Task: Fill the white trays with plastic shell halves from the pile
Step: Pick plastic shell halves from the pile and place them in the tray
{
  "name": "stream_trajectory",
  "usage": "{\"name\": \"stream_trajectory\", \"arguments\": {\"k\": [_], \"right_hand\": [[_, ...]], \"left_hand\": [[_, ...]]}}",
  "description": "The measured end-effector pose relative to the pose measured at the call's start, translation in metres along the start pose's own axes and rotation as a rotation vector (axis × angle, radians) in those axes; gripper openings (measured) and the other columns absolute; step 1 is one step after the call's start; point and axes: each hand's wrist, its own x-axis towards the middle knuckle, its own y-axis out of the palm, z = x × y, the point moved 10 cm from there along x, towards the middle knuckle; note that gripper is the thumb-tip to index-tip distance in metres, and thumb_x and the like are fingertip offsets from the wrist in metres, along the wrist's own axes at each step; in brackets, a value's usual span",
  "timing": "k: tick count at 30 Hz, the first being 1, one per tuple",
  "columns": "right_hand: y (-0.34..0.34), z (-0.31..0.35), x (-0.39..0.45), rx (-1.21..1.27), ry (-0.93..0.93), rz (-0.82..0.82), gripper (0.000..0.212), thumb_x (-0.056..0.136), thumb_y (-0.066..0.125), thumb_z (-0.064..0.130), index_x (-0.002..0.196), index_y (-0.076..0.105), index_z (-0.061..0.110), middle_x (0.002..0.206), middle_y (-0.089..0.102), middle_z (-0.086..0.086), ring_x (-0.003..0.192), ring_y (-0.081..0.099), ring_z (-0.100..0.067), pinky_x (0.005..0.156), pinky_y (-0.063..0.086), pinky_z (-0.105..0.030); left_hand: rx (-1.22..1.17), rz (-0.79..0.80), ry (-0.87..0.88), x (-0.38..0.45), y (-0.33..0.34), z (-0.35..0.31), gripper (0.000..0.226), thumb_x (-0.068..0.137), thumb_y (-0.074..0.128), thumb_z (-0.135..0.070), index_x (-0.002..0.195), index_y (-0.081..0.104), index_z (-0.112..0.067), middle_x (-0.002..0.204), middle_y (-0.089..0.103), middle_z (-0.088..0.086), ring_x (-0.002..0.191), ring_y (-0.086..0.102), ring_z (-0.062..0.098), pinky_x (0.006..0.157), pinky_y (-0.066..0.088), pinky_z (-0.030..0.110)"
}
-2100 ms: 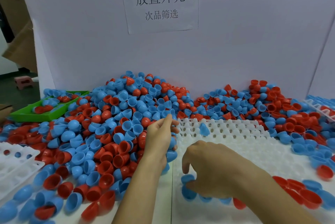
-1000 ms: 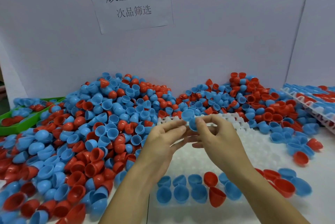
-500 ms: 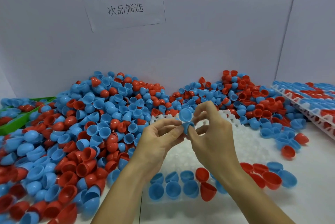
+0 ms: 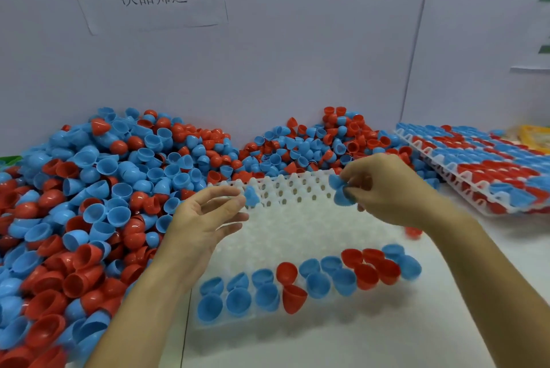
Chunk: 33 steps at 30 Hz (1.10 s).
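a pile [image 4: 125,189] of blue and red shell halves lies left. the left hand [image 4: 205,218] pinches one blue shell [image 4: 251,196]; the right hand [image 4: 387,189] pinches two blue shells [image 4: 342,198] above the white tray [image 4: 297,224], holding two near rows. one filled tray [image 4: 488,171] sits right.

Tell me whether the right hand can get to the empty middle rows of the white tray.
Probably yes: the right hand hovers above the white tray, nothing lies between, though it holds blue shell halves.
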Motion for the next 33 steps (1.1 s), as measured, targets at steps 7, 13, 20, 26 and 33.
{"name": "stream_trajectory", "arguments": {"k": [7, 13, 20, 26, 33], "right_hand": [[0.005, -0.075, -0.011, -0.261, 0.109, 0.273, 0.020, 0.086, 0.075, 0.019, 0.105, 0.074, 0.026, 0.086, 0.066, 0.015, 0.075, 0.064, -0.006, 0.057, 0.050, -0.015], [0.046, -0.074, -0.007, -0.313, 0.098, 0.390, 0.026, 0.087, 0.073, 0.014, 0.111, 0.073, 0.024, 0.095, 0.067, 0.012, 0.082, 0.063, -0.007, 0.076, 0.058, -0.023], [0.049, -0.083, -0.007, -0.258, 0.115, 0.453, 0.023, 0.091, 0.067, 0.018, 0.108, 0.073, 0.032, 0.093, 0.065, 0.017, 0.084, 0.062, -0.006, 0.076, 0.055, -0.022], [0.011, -0.087, 0.009, 0.012, 0.101, 0.077, 0.031, 0.098, 0.053, 0.009, 0.091, 0.071, 0.034, 0.089, 0.065, 0.019, 0.071, 0.064, -0.004, 0.059, 0.053, -0.019], [-0.001, -0.099, -0.012, 0.159, 0.029, -0.423, 0.019, 0.093, 0.061, 0.004, 0.103, 0.073, 0.014, 0.078, 0.061, 0.019, 0.063, 0.056, -0.004, 0.058, 0.038, -0.013]], "left_hand": [[0.079, -0.029, 0.018, 0.001, -0.003, 0.000, 0.034, 0.066, 0.077, -0.027, 0.097, 0.073, -0.013, 0.090, 0.074, 0.006, 0.089, 0.071, 0.019, 0.079, 0.053, 0.032], [0.085, -0.086, 0.009, 0.003, -0.019, -0.001, 0.014, 0.078, 0.075, -0.018, 0.092, 0.075, -0.017, 0.088, 0.075, 0.004, 0.089, 0.069, 0.020, 0.079, 0.052, 0.035], [0.106, -0.177, 0.020, 0.005, -0.035, -0.002, 0.011, 0.094, 0.064, -0.010, 0.094, 0.075, -0.014, 0.085, 0.075, 0.002, 0.089, 0.068, 0.021, 0.076, 0.052, 0.034], [0.156, -0.188, 0.052, 0.004, -0.034, -0.005, 0.024, 0.096, 0.058, -0.006, 0.087, 0.077, -0.017, 0.090, 0.075, 0.006, 0.086, 0.067, 0.019, 0.070, 0.047, 0.031], [0.632, -0.216, 0.133, 0.017, -0.025, -0.016, 0.017, 0.094, 0.067, -0.009, 0.088, 0.075, -0.023, 0.082, 0.076, -0.007, 0.076, 0.068, 0.004, 0.057, 0.047, 0.015]]}}
